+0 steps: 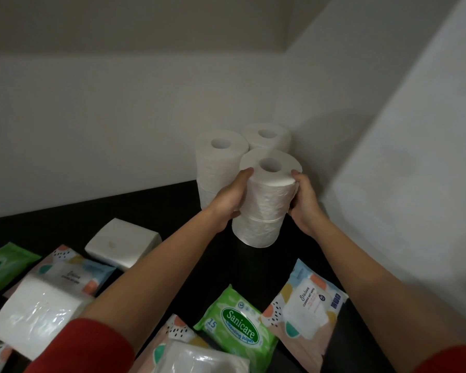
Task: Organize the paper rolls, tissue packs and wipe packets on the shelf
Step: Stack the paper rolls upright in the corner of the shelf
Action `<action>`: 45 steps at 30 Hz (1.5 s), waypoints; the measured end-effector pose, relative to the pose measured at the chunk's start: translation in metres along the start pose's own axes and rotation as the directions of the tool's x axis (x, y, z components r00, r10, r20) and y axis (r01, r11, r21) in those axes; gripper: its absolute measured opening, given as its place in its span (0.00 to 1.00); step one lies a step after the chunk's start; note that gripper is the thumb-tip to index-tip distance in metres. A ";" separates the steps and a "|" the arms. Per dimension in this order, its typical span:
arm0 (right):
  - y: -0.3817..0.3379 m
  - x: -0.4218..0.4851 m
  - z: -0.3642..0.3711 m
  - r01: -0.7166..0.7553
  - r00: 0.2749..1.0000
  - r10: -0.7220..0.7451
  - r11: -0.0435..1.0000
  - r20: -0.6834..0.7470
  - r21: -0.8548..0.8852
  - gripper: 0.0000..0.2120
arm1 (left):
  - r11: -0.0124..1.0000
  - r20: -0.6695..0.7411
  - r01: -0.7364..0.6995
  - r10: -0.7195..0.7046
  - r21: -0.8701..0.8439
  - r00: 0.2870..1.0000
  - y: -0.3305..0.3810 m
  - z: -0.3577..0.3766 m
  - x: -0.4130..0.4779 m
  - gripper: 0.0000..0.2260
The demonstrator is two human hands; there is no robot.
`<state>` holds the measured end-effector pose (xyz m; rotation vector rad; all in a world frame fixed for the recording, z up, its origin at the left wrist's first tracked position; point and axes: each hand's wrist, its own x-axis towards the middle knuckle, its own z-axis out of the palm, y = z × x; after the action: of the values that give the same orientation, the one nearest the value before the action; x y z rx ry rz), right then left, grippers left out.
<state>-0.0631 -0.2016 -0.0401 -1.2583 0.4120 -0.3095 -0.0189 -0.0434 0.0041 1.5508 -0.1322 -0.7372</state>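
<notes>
The dark shelf (151,211) sits in a white-walled recess, and its back wall (92,117) meets a side wall at the right rear corner. 3 stacks of white paper rolls stand upright in that corner: a rear stack (267,135), a left stack (221,162) and a front stack.

The top roll (269,184) of the front stack rests on a lower roll (256,231), set slightly to the right of it. The left grip (226,200) wraps the top roll's left side, with curled fingers behind it and the thumb near its upper edge. The right grip (306,205) clasps its right side in the same way. Both forearms reach forward from red sleeves (92,345) and converge on the roll.

Nearer the camera lie a green Sanicare wipe packet (237,324), a patterned wipe packet (304,310) just right of it, and a white tissue pack (123,242) on the left. More packs lie at the lower left.
</notes>
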 end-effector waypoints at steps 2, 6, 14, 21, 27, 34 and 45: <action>0.001 0.000 0.000 0.000 1.000 0.000 1.000 0.015 -0.030 0.26 | 1.000 -0.007 0.000 0.000 -0.001 1.000 0.000 0.001 0.001 0.27; 0.001 -0.001 0.001 0.011 1.000 -0.010 0.999 0.027 -0.048 0.20 | 1.000 -0.014 -0.006 0.006 0.000 1.000 -0.001 -0.001 0.002 0.27; -0.001 -0.005 0.004 -0.005 0.999 0.008 0.996 0.034 -0.093 0.27 | 1.000 -0.012 -0.008 0.008 -0.004 1.000 0.000 0.000 0.001 0.26; -0.004 -0.010 0.007 -0.105 0.994 0.103 0.993 -0.030 -0.054 0.24 | 0.995 0.028 0.066 -0.064 -0.078 0.998 -0.004 0.003 0.000 0.32; -0.006 -0.011 0.009 -0.160 0.987 0.160 0.986 -0.019 -0.038 0.25 | 0.984 0.048 0.089 -0.082 -0.157 0.995 -0.002 0.006 -0.004 0.29; -0.006 -0.011 0.011 -0.142 0.990 0.142 0.989 -0.011 -0.039 0.25 | 0.989 0.040 0.060 -0.055 -0.136 0.998 -0.003 0.004 -0.003 0.30; -0.004 -0.020 -0.005 -0.106 0.961 0.107 0.994 -0.254 0.018 0.38 | 0.998 -0.004 0.051 -0.051 -0.029 0.999 -0.013 -0.015 -0.019 0.36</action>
<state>-0.0826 -0.1980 -0.0352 -1.1909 0.6970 -0.3820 -0.0300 -0.0189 -0.0020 1.5333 -0.0782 -0.7721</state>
